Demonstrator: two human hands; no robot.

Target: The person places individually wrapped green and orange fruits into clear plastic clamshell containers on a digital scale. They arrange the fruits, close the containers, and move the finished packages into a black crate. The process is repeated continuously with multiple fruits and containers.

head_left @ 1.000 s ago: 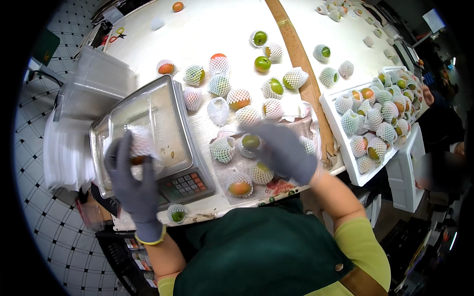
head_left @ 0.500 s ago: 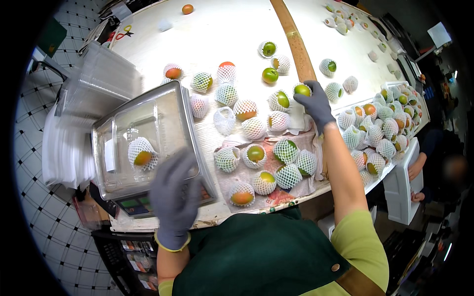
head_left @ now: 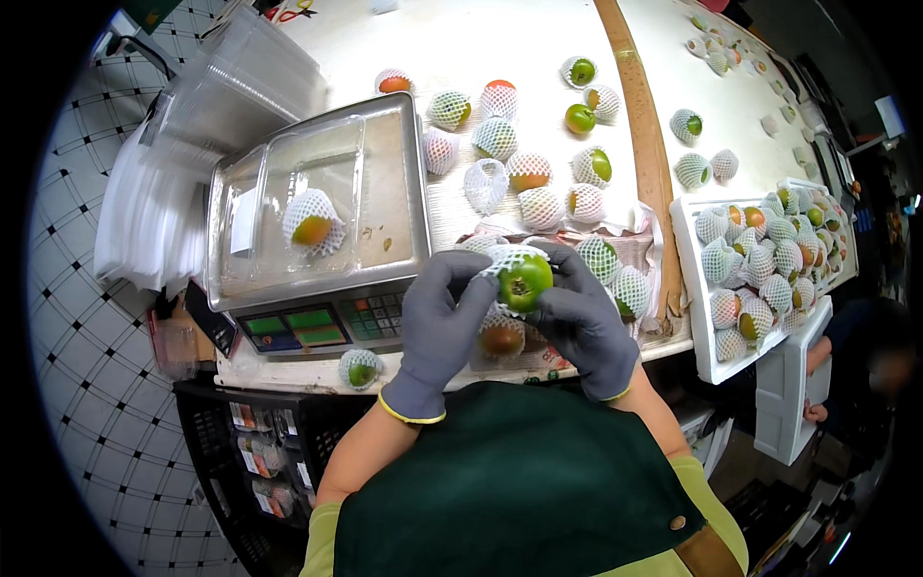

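Fruit (head_left: 525,280), green with a reddish patch, sits between the two gloved hands, just above the table's near edge. A white foam net (head_left: 507,258) caps its top and left side, the green face bare toward the camera. The left hand (head_left: 440,327) curls around it from the left, fingertips (head_left: 478,279) pressing on the net's edge. The right hand (head_left: 579,317) closes on it from the right, its fingers (head_left: 556,258) arching over the top of the net. Both hands grip the fruit and net together.

Just below the fingers lies an orange netted fruit (head_left: 502,337). To the left of the left hand stands a scale (head_left: 317,207) bearing a clear tray (head_left: 288,212) with one netted fruit (head_left: 312,223). Beyond the fingertips more netted fruit (head_left: 527,171) are scattered on the table (head_left: 461,48). Right of the right hand, a white crate (head_left: 694,288) holds packed fruit.
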